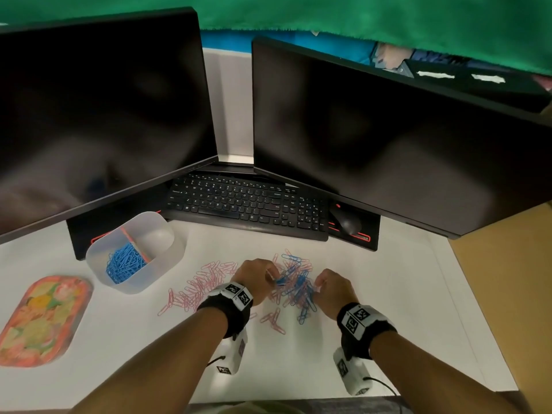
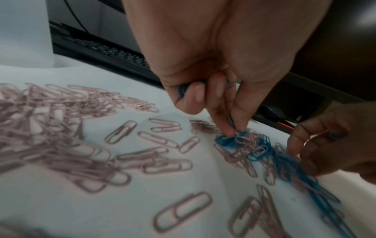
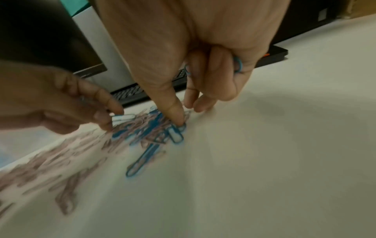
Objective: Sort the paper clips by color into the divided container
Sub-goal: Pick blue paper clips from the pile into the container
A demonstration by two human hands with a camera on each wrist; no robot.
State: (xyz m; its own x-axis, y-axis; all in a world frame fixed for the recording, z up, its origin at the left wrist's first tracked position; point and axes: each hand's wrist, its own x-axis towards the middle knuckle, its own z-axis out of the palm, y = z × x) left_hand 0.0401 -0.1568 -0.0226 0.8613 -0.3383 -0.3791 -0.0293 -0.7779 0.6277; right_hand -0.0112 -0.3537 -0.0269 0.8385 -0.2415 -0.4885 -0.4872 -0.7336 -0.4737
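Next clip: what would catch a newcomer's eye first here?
Two hands, the left hand and right hand, picking at a mixed heap of blue and pink paper clips mid-desk, each already holding blue clips. Left of them lies a pink-only spread, and beyond it a divided container with blue clips in one half.

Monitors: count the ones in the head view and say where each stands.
2. One monitor stands at the back left of the desk, the other monitor at the back right; both are dark, angled inward above the keyboard. None seems hidden.
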